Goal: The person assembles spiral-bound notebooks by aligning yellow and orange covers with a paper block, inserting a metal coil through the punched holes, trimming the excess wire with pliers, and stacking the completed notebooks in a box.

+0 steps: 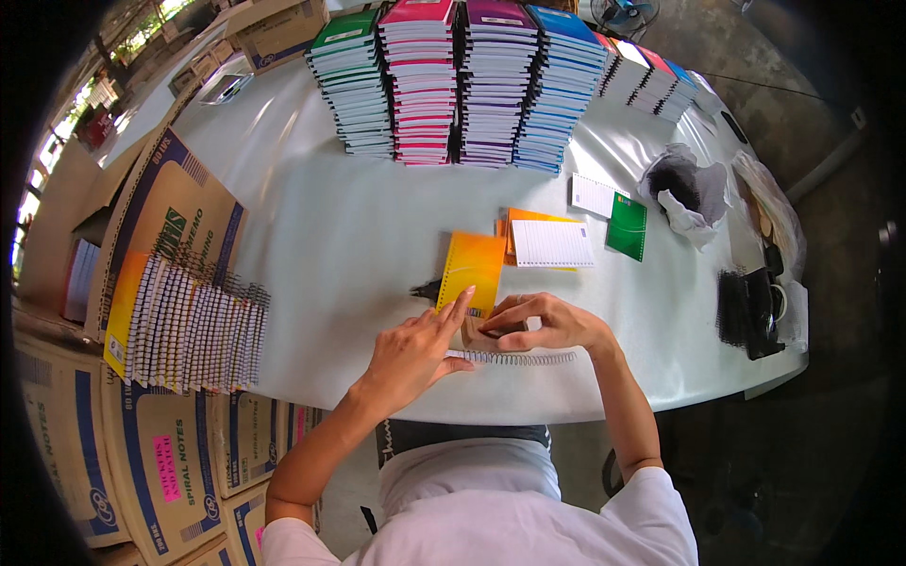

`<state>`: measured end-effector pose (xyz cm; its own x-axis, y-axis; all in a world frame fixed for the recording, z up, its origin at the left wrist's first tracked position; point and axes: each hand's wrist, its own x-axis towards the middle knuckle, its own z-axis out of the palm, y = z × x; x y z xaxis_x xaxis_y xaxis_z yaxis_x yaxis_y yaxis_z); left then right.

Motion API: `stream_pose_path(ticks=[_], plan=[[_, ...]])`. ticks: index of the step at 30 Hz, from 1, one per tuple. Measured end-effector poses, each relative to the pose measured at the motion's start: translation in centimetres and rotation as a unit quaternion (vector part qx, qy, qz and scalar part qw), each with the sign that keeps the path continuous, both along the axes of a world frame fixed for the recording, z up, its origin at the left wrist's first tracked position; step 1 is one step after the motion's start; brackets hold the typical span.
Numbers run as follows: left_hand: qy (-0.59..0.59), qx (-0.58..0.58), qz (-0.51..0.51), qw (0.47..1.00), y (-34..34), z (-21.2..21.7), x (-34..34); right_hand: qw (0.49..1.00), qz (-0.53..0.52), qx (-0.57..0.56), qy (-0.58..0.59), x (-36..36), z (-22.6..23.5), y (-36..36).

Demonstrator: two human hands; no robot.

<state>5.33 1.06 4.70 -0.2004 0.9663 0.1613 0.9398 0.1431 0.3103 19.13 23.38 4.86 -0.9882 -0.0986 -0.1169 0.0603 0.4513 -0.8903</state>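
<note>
My left hand (415, 347) rests on the white table (330, 226) near its front edge, index finger stretched onto the lower edge of an orange notebook cover (475, 269). My right hand (543, 321) sits just right of it, fingers curled over a small brown piece beside that cover. A silver spiral wire (514, 357) lies along the table edge under both hands. What exactly the right fingers pinch is hidden.
Tall stacks of green, pink, purple and blue notebooks (462, 85) stand at the back. Spiral notebooks (193, 325) lie in a row on a cardboard box at left. A lined pad (552, 243), green cover (628, 226), black combs (746, 311) lie right.
</note>
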Motion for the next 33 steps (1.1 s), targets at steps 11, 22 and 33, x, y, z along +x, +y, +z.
stream_pose_path(ticks=[11, 22, 33], plan=[[0.019, 0.009, 0.032, 0.999, -0.2, 0.0, -0.5, 0.975, 0.076, -0.195, 0.071, -0.6, -0.3, 0.2], [-0.063, 0.024, 0.095, 0.993, -1.3, 0.2, -1.7, 0.977, 0.023, -0.204, 0.058, -2.4, -0.9, -0.8], [-0.41, 0.175, 0.146, 0.883, -2.2, -3.9, -2.5, 0.986, 0.016, -0.159, 0.048, -4.1, -0.5, -1.9]])
